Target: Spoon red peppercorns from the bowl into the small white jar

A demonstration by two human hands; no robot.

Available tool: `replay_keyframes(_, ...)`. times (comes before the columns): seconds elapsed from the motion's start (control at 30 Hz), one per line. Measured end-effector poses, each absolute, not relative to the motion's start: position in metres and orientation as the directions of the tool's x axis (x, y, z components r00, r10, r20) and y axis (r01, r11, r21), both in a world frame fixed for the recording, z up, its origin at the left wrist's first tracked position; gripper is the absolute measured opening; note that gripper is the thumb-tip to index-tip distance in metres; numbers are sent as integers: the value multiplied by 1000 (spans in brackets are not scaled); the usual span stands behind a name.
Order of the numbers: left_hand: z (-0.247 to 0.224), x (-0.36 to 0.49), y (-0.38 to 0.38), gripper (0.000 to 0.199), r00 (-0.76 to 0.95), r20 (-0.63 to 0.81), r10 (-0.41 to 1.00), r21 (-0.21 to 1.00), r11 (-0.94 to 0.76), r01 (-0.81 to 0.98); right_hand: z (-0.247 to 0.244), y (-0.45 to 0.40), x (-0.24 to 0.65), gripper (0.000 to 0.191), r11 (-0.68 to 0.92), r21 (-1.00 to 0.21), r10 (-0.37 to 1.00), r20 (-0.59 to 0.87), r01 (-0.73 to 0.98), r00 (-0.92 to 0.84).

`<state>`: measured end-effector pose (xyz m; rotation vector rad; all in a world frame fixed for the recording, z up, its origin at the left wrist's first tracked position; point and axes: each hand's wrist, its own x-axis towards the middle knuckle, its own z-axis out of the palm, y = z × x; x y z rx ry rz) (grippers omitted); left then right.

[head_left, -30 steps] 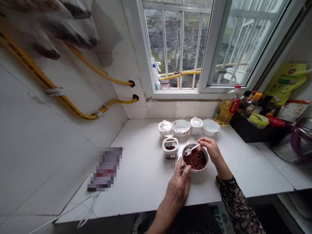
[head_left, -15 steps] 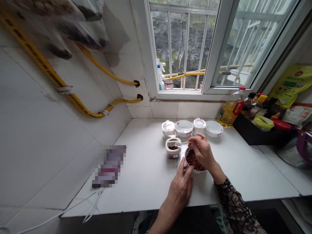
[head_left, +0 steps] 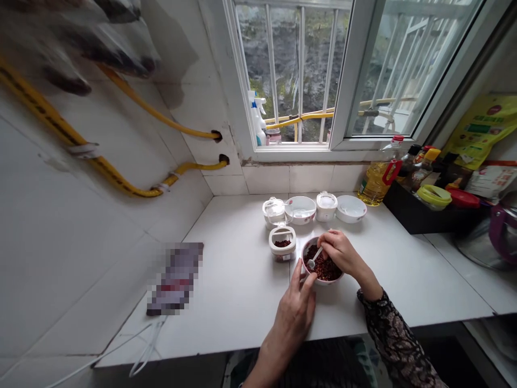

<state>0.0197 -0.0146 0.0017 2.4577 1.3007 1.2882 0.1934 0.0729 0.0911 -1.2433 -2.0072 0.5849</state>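
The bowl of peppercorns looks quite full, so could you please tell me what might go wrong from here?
Grains on the small white spoon in the right hand could spill over the bowl's rim onto the white countertop. The jar's narrow opening beside it could also catch a loaded spoon.

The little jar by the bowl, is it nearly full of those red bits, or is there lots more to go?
Lots more, it looks like. Done: only a thin layer of red peppercorns lies in the clear square jar. In hand: the right hand holds a small white spoon in the bowl, and the left hand steadies the bowl. Left: the bowl holds a big heap, and the jar looks mostly empty.
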Motion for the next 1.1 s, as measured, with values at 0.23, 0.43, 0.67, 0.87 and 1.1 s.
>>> replay_keyframes(0.23,6,20,-15,45,289,636,715,423,-637,645,93,73,200,17,178,-921,983,154,345,-98)
replay_keyframes(0.43,7,20,-15,40,292,641,710,421,-643,639,88,77,202,18,107,-965,994,100,238,-41)
replay_keyframes(0.67,5,20,-15,42,289,635,716,432,-640,636,83,82,206,18,58,-985,998,54,160,-28)
replay_keyframes(0.87,0,20,-14,45,289,632,719,439,-639,632,93,81,195,19,202,-975,978,206,96,36)
replay_keyframes(1.1,-3,22,-13,52,277,650,708,415,-636,650,103,68,154,16,571,-698,800,591,433,-103)
